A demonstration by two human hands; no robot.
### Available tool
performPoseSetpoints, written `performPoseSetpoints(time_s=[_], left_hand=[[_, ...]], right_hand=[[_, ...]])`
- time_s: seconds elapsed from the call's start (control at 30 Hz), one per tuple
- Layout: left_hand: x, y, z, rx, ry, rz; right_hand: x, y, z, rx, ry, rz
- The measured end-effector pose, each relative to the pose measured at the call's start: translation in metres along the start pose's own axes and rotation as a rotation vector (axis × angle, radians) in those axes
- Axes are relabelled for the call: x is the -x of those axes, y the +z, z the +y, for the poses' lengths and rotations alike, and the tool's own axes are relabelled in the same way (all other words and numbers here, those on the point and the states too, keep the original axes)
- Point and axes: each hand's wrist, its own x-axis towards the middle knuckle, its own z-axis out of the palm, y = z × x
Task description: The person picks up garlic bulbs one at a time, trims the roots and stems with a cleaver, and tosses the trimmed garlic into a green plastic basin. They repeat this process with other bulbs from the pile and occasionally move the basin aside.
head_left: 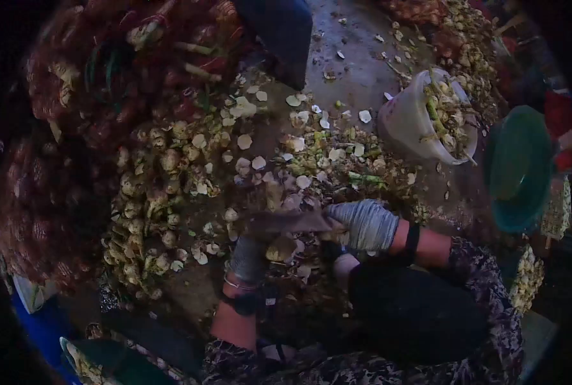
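Observation:
My right hand (365,224), in a grey knit glove, is closed on a knife (292,222). The broad dark blade reaches left, across to my other hand. My left hand (249,258), gloved in grey too, is curled just under the blade, its fingers partly hidden and dark. Against those fingers is a tan garlic bulb (281,249), close below the blade's edge. Left of my hands lies a heap of garlic bulbs (161,192) with stems. Cut stems and skins (337,154) cover the ground ahead.
A white bucket (404,125) full of stems leans at the upper right, beside a teal basin (520,170). Red mesh sacks (42,205) are piled on the left. A dark flat panel (279,38) juts in from the top. A green container (116,362) stands at lower left.

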Motion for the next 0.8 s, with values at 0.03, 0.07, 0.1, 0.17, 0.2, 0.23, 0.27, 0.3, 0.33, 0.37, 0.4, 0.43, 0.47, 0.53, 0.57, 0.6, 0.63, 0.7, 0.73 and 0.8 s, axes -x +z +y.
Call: performPoseSetpoints(time_s=[0.03,0.07,0.1,0.17,0.2,0.23,0.27,0.3,0.33,0.37,0.4,0.43,0.47,0.53,0.57,0.6,0.63,0.7,0.73,0.8], left_hand=[[-0.004,-0.001,0.005,-0.033,0.049,-0.107],[-0.005,-0.003,0.008,-0.067,0.094,-0.215],[-0.005,-0.006,-0.010,-0.071,0.091,-0.222],[-0.003,-0.011,-0.064,0.295,-0.375,-0.192],[-0.003,-0.004,-0.033,0.290,-0.376,-0.194],[0.002,0.003,0.003,0.102,-0.151,-0.157],[0.003,0.007,0.031,-0.087,0.079,-0.111],[0.006,0.003,0.037,-0.096,0.092,-0.091],[0.013,-0.002,0.038,-0.370,0.193,-0.163],[0.017,-0.003,0.040,-0.638,0.285,-0.254],[0.017,0.001,0.052,-0.471,0.007,-0.287],[0.022,0.001,0.050,-0.473,-0.015,-0.289],[0.020,0.001,0.046,-0.614,0.082,-0.300],[0.015,0.006,0.051,-0.755,0.186,-0.308],[0.013,0.011,0.060,-0.520,0.075,-0.258],[0.012,0.014,0.067,-0.285,-0.038,-0.205],[0.012,0.015,0.071,-0.287,-0.038,-0.199],[0.012,0.013,0.078,-0.223,0.015,-0.162],[0.012,0.013,0.081,-0.192,0.040,-0.146],[0.015,0.011,0.084,-0.128,0.084,-0.119]], right_hand=[[0.001,-0.004,-0.005,-0.002,0.001,0.005],[0.001,-0.007,-0.011,-0.009,-0.053,0.012],[0.000,-0.008,-0.014,-0.018,-0.108,0.020],[-0.003,-0.005,-0.014,-0.007,-0.164,0.065],[-0.004,-0.004,-0.013,0.014,-0.225,0.106],[-0.006,-0.001,-0.005,0.013,-0.227,0.113],[-0.010,0.004,0.011,0.053,-0.074,0.113],[-0.017,0.008,0.029,0.099,0.065,0.109],[-0.019,0.016,0.050,0.034,0.138,0.118],[-0.018,0.011,0.047,0.030,0.143,0.123],[-0.014,0.005,0.039,-0.092,0.172,0.136],[-0.011,0.007,0.033,-0.218,0.198,0.146],[-0.014,0.013,0.036,-0.210,-0.189,0.200],[-0.022,0.006,-0.001,-0.299,-0.122,0.189],[-0.024,0.003,-0.015,-0.385,-0.053,0.170],[-0.029,0.005,-0.013,-0.386,-0.054,0.170],[-0.038,0.008,-0.005,-0.473,-0.077,0.159],[-0.050,0.016,0.008,-0.557,-0.114,0.139],[-0.050,0.020,0.016,-0.593,-0.125,0.141],[-0.064,0.035,0.023,-1.041,0.197,-0.033]])
